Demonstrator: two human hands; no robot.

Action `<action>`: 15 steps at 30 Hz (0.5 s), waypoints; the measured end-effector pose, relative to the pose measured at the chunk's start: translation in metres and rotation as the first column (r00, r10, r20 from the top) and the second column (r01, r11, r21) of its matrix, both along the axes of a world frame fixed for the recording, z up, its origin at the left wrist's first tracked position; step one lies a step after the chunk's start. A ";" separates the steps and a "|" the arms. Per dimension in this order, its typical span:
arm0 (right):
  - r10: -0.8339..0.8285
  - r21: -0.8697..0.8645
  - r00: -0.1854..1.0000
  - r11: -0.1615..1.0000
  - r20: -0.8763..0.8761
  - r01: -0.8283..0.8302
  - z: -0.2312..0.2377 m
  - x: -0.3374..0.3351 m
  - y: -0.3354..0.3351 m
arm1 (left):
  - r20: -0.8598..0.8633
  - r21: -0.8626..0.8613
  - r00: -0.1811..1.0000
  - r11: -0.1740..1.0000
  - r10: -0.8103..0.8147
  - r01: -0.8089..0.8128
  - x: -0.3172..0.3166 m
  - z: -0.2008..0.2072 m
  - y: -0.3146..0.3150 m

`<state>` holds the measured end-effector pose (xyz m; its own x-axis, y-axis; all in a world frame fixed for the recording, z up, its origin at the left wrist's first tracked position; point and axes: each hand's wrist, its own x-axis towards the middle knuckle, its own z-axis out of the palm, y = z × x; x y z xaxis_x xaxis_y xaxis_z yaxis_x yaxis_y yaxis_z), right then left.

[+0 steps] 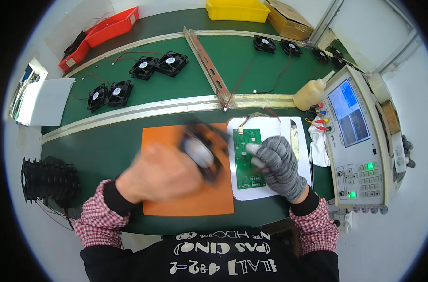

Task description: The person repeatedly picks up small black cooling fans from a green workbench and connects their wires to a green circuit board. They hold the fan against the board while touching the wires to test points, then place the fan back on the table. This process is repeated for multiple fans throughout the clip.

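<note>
Green table (106, 141) spreads beneath pale walls, a boxy tester (362, 150) standing along its right edge. Toward the front edge lies an orange mat (190, 204), with a white sheet (269, 126) just right of it. At the left front corner sits a dark stack of fans (49, 181). Of the hands, the bare left hand (160, 174) blurs beside a black fan (200, 152) above the mat; whether it grips cannot be told. The gloved right hand (279, 162), fingers bent close together, overlaps a green circuit board (244, 164) on the sheet; its hold is unclear.
</note>
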<state>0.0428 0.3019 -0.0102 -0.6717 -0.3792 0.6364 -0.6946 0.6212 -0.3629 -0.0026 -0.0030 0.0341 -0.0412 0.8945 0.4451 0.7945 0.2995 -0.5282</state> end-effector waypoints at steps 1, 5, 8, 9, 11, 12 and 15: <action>0.011 0.023 1.000 1.000 -0.021 -0.010 0.000 -0.002 0.003 | 0.245 0.259 0.969 0.961 0.025 -0.091 -0.014 -0.001 -0.011; -0.384 0.390 0.922 0.857 0.046 0.337 0.012 -0.007 0.002 | 0.336 0.594 0.791 0.537 0.511 -0.599 -0.049 0.013 -0.048; -0.334 0.179 0.892 0.940 0.304 0.291 -0.005 -0.005 0.007 | 0.380 0.502 0.840 0.677 0.387 -0.539 -0.019 0.007 -0.035; -0.273 0.026 0.862 0.957 0.427 0.290 -0.008 -0.004 0.007 | 0.377 0.436 0.870 0.768 0.318 -0.470 -0.005 0.002 -0.026; -0.083 -0.267 0.779 0.912 0.622 0.311 -0.011 -0.004 0.005 | 0.523 0.296 0.830 0.870 0.197 -0.393 0.024 -0.012 -0.005; -0.060 -0.349 0.763 0.864 0.643 0.362 -0.015 -0.004 0.002 | 0.629 0.244 0.760 0.886 0.164 -0.394 0.033 -0.017 0.007; -0.014 -0.367 0.762 0.871 0.648 0.328 -0.016 -0.005 0.002 | 0.886 0.204 0.464 0.891 0.009 -0.406 0.040 -0.017 0.017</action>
<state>0.0373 0.3044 -0.0259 -0.9916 -0.0076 0.1292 -0.1227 0.3723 -0.9200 0.0377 0.0136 0.0172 -0.7329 0.5942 0.3313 0.6629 0.5142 0.5443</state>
